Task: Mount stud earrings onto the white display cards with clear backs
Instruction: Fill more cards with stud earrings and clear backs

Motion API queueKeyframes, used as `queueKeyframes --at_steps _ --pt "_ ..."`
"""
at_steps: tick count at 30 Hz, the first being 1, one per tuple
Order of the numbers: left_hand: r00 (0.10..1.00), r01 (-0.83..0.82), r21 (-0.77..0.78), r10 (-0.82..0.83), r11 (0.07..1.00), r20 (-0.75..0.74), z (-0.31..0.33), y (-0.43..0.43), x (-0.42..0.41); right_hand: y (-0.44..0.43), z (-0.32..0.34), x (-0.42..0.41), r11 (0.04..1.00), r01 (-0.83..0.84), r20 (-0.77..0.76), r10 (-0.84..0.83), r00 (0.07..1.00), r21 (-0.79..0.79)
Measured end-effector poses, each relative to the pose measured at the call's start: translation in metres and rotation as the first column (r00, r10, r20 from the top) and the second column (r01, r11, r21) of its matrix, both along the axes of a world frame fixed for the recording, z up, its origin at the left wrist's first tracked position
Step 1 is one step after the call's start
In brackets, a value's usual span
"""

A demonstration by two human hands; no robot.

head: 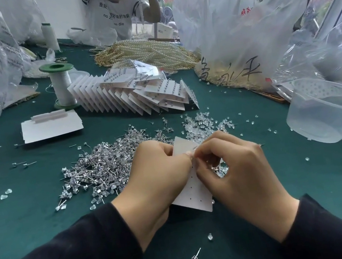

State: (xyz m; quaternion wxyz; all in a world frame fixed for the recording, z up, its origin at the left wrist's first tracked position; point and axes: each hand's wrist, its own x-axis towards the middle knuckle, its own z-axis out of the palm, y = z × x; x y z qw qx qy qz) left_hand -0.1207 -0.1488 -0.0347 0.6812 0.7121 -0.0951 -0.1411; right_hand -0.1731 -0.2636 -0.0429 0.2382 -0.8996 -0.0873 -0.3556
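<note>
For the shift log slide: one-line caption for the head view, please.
Over the table, left hand holds a white card, right hand pinches it near the top; studs and clear backs heaped behind.

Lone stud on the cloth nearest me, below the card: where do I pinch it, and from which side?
Take the stud by its thin post, coming straight down from above. It lies flat on the cloth, post angled up to the right, head at lower left, so pinch across the post near the head. The clear back above it lies apart.
</note>
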Motion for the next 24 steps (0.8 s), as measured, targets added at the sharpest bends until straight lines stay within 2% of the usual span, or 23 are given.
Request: queueKeyframes --at_steps 3,6,7,8,9,10,11,13,15,20,22,24 --pt "0.994 0.067 -0.011 -0.066 0.998 0.091 0.013 0.002 -0.001 -0.005 0.004 0.000 1.000 0.018 0.106 -0.021 0.994 0.025" --pt "0.971 0.238 -0.096 -0.234 0.966 0.057 0.030 0.007 0.001 -0.015 0.012 -0.002 0.995 0.061 0.214 -0.077 0.974 0.081" --pt "0.962 0.261 -0.073 -0.253 0.962 0.106 0.032 0.010 0.004 -0.019 0.014 -0.002 0.991 0.080 0.233 -0.105 0.967 0.111" --pt "0.937 0.240 0.052 -0.245 0.969 0.249 0.032 0.013 0.008 -0.024 0.017 -0.002 0.984 0.093 0.245 -0.129 0.961 0.155" --pt "0.867 0.154 0.247 -0.250 0.957 0.430 0.028 0.017 0.014 -0.027 0.019 -0.003 0.972 0.089 0.246 -0.143 0.959 0.218" --pt "0.769 0.031 0.447 -0.307 0.894 0.561 0.026 0.020 0.019 -0.030 0.022 -0.003 0.954 0.074 0.241 -0.147 0.959 0.290" --pt "0.688 -0.063 0.598 -0.399 0.799 0.606 0.023 0.022 0.022 -0.032 0.024 -0.004 0.931 0.058 0.231 -0.149 0.961 0.361" --pt "0.664 -0.064 0.754 -0.536 0.654 0.521 0.015 0.022 0.026 -0.033 0.027 -0.006 0.876 0.032 0.193 -0.142 0.971 0.482" --pt "0.665 -0.027 0.761 -0.557 0.648 0.498 0.011 0.020 0.026 -0.033 0.028 -0.007 0.810 0.041 0.115 -0.133 0.984 0.586" --pt "0.678 -0.072 0.631 -0.426 0.773 0.599 0.009 0.018 0.030 -0.032 0.024 -0.008 0.747 0.121 -0.076 -0.095 0.993 0.654" --pt "0.703 -0.059 0.581 -0.379 0.812 0.602 0.012 0.020 0.031 -0.031 0.025 -0.009 0.657 0.093 -0.109 -0.016 0.994 0.748" --pt "0.741 -0.009 0.520 -0.344 0.854 0.577 0.015 0.021 0.030 -0.031 0.027 -0.010 0.493 0.084 -0.159 0.113 0.981 0.866"
